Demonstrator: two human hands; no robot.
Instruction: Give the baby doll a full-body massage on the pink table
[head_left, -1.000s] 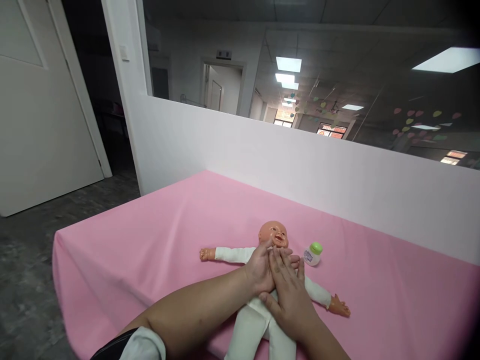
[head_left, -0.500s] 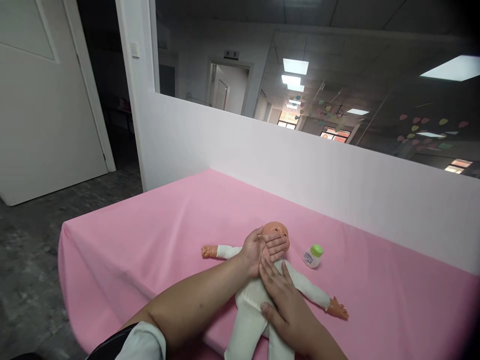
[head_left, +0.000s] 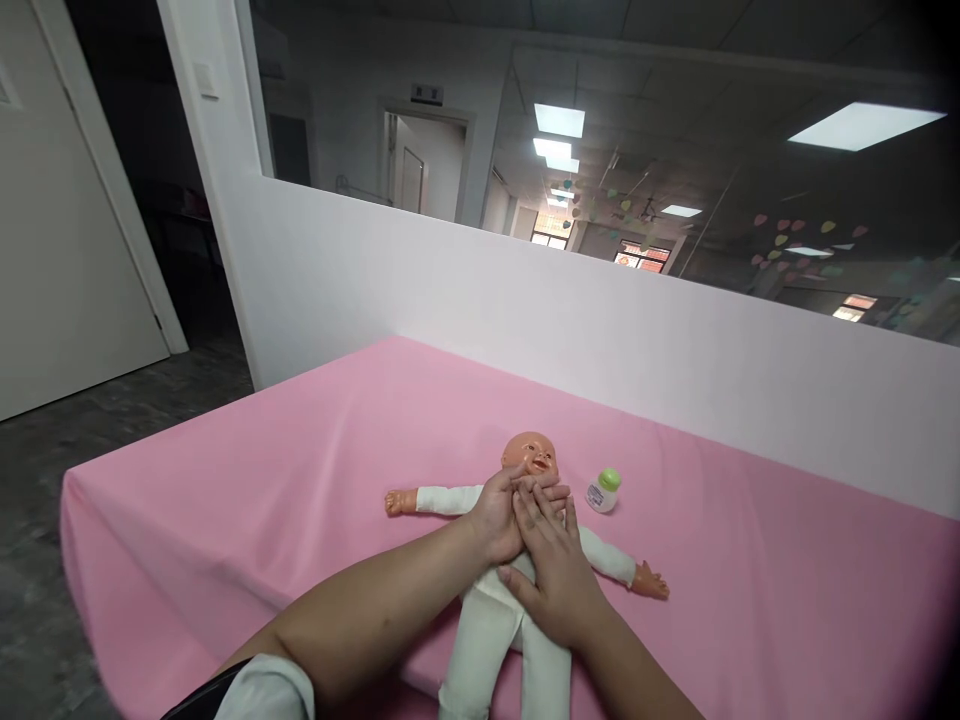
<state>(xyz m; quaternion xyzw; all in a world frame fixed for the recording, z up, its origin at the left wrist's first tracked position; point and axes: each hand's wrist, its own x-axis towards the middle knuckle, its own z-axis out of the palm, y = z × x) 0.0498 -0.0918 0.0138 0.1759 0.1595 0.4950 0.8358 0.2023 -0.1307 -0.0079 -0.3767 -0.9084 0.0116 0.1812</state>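
A baby doll (head_left: pixel 489 640) with a white cloth body lies face up on the pink-covered table, its arms spread wide. Above its chest, my left hand (head_left: pixel 501 512) is palm up with the fingers stretched out. My right hand (head_left: pixel 551 570) lies palm down across the left palm, fingers extended, and covers much of it. Neither hand shows an object, though the space between the palms is hidden. A small clear jar (head_left: pixel 603 492) with a green lid stands upright to the right of the doll's head.
Pink cloth (head_left: pixel 300 450) covers the table and hangs over its left edge. Behind it runs a white wall (head_left: pixel 465 290) with a large dark glass pane (head_left: pixel 675 120) that shows lights. At the left is a white door (head_left: pixel 67 230) beside a dark doorway.
My right hand has slid forward over the left palm and now covers more of its fingers. The doll's face is less hidden. The whole view has shifted slightly to the right.
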